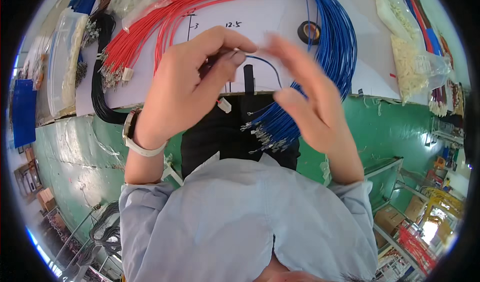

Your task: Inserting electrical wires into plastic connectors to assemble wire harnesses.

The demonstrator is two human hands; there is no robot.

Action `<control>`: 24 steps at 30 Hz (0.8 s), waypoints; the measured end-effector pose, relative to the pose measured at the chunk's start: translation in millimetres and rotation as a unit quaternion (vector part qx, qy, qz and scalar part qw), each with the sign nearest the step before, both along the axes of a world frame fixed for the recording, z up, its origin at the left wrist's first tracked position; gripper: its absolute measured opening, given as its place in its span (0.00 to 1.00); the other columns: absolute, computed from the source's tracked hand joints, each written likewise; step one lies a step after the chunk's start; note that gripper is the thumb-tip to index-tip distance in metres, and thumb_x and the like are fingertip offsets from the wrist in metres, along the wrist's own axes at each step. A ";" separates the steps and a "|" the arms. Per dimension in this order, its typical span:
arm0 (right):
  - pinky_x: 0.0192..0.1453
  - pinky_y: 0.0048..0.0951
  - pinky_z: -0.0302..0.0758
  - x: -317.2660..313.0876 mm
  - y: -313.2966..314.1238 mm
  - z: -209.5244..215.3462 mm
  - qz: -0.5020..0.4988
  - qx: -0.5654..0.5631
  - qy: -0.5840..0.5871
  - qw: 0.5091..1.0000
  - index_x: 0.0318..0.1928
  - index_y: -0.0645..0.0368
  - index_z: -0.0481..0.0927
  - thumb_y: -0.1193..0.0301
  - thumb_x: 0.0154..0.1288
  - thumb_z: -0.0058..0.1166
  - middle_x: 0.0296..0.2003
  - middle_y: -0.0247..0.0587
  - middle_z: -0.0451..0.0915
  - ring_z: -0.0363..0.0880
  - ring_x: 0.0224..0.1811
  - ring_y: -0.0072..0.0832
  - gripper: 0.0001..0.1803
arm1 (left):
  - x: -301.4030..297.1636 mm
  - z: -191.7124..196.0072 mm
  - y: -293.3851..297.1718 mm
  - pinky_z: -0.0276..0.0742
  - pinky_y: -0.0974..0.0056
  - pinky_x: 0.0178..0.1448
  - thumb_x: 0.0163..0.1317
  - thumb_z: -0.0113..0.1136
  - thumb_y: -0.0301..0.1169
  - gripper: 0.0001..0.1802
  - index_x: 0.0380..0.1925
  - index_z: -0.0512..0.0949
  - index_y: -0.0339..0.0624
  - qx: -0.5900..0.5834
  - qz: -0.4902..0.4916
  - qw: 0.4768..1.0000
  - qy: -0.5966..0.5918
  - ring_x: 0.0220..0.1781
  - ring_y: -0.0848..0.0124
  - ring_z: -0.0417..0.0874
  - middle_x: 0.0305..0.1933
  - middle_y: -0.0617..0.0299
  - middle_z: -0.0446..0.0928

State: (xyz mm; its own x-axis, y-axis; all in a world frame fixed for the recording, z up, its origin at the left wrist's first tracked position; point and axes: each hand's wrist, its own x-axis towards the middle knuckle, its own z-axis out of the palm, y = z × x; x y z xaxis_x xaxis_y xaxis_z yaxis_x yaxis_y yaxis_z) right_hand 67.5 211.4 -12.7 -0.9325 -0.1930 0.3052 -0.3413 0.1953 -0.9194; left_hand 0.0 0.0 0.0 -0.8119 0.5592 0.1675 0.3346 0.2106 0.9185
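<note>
While the left hand (187, 84) pinched a blue wire (267, 64), the right hand (310, 99) was spread wide, blurred, above the blue bundle (330, 47).

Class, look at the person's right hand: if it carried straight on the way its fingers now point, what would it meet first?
Probably the thin blue wire pinched by the left hand. The right hand is open, fingers aimed up-left toward it. It is motion-blurred and depth is unclear, so it might pass above the wire.

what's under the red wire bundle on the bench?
The bundle of red insulated wires lies on a white paper sheet with hand-drawn marks, beside a black wire bundle. The left hand covers the sheet further right; what is below the paper cannot be seen.
</note>
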 end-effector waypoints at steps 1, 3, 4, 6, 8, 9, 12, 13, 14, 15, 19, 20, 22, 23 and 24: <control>0.48 0.23 0.75 -11.9 -14.0 -3.1 0.054 -0.069 -0.080 0.993 0.65 0.62 0.69 0.73 0.72 0.52 0.36 0.39 0.81 0.78 0.36 0.25 0.23 | -3.3 4.9 -4.6 0.71 0.73 0.33 0.68 0.54 0.21 0.08 0.44 0.79 0.38 -0.025 0.008 0.998 0.055 0.26 0.75 0.75 0.28 0.61 0.79; 0.30 0.19 0.64 -1.3 5.1 20.6 0.005 -0.040 -0.169 0.985 0.51 0.66 0.80 0.72 0.73 0.50 0.27 0.30 0.78 0.67 0.25 0.13 0.12 | 26.2 9.1 -3.2 0.71 0.72 0.32 0.66 0.55 0.21 0.04 0.38 0.78 0.34 -0.044 0.060 0.994 0.074 0.25 0.75 0.74 0.26 0.57 0.77; 0.27 0.17 0.60 -6.1 11.3 22.4 -0.041 0.001 -0.110 0.993 0.46 0.67 0.83 0.72 0.73 0.50 0.26 0.28 0.77 0.64 0.24 0.11 0.12 | 23.1 13.6 -23.1 0.71 0.71 0.32 0.67 0.54 0.21 0.04 0.36 0.78 0.34 -0.067 0.051 0.995 0.060 0.25 0.75 0.75 0.26 0.57 0.77; 0.27 0.16 0.56 -7.8 21.5 18.7 -0.095 -0.026 -0.069 0.993 0.43 0.66 0.85 0.71 0.74 0.51 0.26 0.26 0.78 0.61 0.24 0.09 0.12 | 24.9 12.0 -59.2 0.71 0.68 0.32 0.66 0.55 0.22 0.06 0.31 0.79 0.34 -0.045 0.054 0.997 -0.045 0.25 0.70 0.76 0.25 0.57 0.76; 0.27 0.16 0.57 -9.9 23.5 19.5 -0.100 0.056 -0.035 0.993 0.44 0.65 0.85 0.72 0.73 0.52 0.28 0.28 0.80 0.61 0.23 0.10 0.11 | 21.1 -0.1 -68.5 0.71 0.68 0.32 0.65 0.56 0.22 0.05 0.30 0.79 0.34 -0.065 -0.003 0.998 0.006 0.25 0.68 0.76 0.24 0.57 0.76; 0.27 0.16 0.57 -9.9 19.1 20.7 -0.099 0.055 -0.038 0.993 0.44 0.65 0.85 0.72 0.73 0.52 0.28 0.28 0.80 0.61 0.23 0.10 0.11 | 21.9 -3.2 -70.6 0.70 0.67 0.32 0.64 0.58 0.21 0.04 0.29 0.79 0.34 -0.083 -0.058 0.993 0.052 0.25 0.66 0.76 0.24 0.57 0.75; 0.27 0.17 0.60 -10.1 7.4 25.4 -0.107 0.123 0.008 0.987 0.44 0.64 0.85 0.73 0.72 0.53 0.28 0.32 0.81 0.63 0.23 0.14 0.10 | 29.9 -5.6 -58.7 0.71 0.66 0.30 0.60 0.59 0.18 0.03 0.28 0.79 0.33 -0.115 -0.027 0.991 0.058 0.25 0.64 0.77 0.24 0.58 0.74; 0.27 0.17 0.60 -10.5 6.5 28.2 -0.094 0.152 0.015 0.984 0.46 0.65 0.85 0.74 0.71 0.50 0.27 0.32 0.81 0.64 0.22 0.13 0.11 | 30.5 -8.7 -56.7 0.71 0.66 0.30 0.59 0.59 0.17 0.03 0.27 0.79 0.33 -0.109 -0.002 0.992 0.070 0.25 0.64 0.77 0.24 0.57 0.74; 0.27 0.16 0.60 -10.9 5.6 29.7 -0.081 0.181 0.021 0.980 0.47 0.67 0.84 0.76 0.70 0.47 0.27 0.32 0.81 0.66 0.22 0.13 0.13 | 31.1 -12.2 -54.6 0.71 0.66 0.30 0.59 0.59 0.17 0.03 0.27 0.79 0.33 -0.109 -0.002 0.992 0.068 0.25 0.64 0.77 0.24 0.57 0.74; 0.27 0.16 0.60 -12.1 3.0 28.8 -0.079 0.180 0.019 0.980 0.47 0.67 0.84 0.76 0.70 0.47 0.27 0.32 0.81 0.66 0.22 0.13 0.13 | 31.8 -16.4 -52.7 0.71 0.66 0.30 0.60 0.59 0.17 0.03 0.28 0.79 0.32 -0.081 0.003 0.995 0.060 0.26 0.64 0.78 0.24 0.57 0.75; 0.27 0.17 0.63 -10.3 -13.1 38.1 -0.039 0.135 0.011 0.990 0.50 0.67 0.84 0.80 0.62 0.47 0.26 0.37 0.81 0.68 0.22 0.17 0.18 | 43.0 -35.7 -31.2 0.68 0.64 0.29 0.64 0.56 0.21 0.06 0.27 0.78 0.32 -0.012 0.009 0.999 0.039 0.24 0.64 0.76 0.24 0.56 0.72; 0.27 0.18 0.64 -9.2 -16.3 41.8 -0.012 0.125 -0.032 0.992 0.51 0.67 0.84 0.80 0.60 0.47 0.24 0.37 0.80 0.69 0.22 0.17 0.19 | 52.2 -41.4 -25.1 0.66 0.63 0.28 0.66 0.55 0.23 0.08 0.27 0.78 0.34 -0.004 0.029 0.999 -0.011 0.23 0.65 0.73 0.23 0.57 0.70; 0.24 0.20 0.60 -11.5 -9.0 45.1 0.021 0.105 0.004 0.994 0.48 0.66 0.85 0.77 0.61 0.51 0.21 0.36 0.76 0.66 0.21 0.18 0.16 | 67.3 -58.5 -17.1 0.65 0.64 0.28 0.68 0.54 0.24 0.09 0.28 0.79 0.35 0.029 0.030 0.996 -0.074 0.23 0.64 0.72 0.23 0.58 0.69; 0.23 0.21 0.57 -13.3 -4.0 54.2 0.026 0.176 0.028 0.984 0.45 0.67 0.86 0.76 0.61 0.53 0.20 0.35 0.74 0.64 0.20 0.17 0.15 | 78.2 -67.5 -16.2 0.66 0.63 0.30 0.71 0.54 0.30 0.12 0.29 0.79 0.37 0.039 0.016 0.983 -0.180 0.24 0.64 0.71 0.24 0.57 0.70; 0.23 0.22 0.53 -16.4 -1.5 57.9 0.037 0.241 0.055 0.968 0.43 0.67 0.87 0.75 0.62 0.54 0.19 0.34 0.72 0.62 0.19 0.17 0.13 | 88.8 -76.9 -16.4 0.67 0.63 0.31 0.72 0.53 0.33 0.15 0.28 0.79 0.36 0.011 0.014 0.972 -0.233 0.24 0.64 0.71 0.24 0.57 0.71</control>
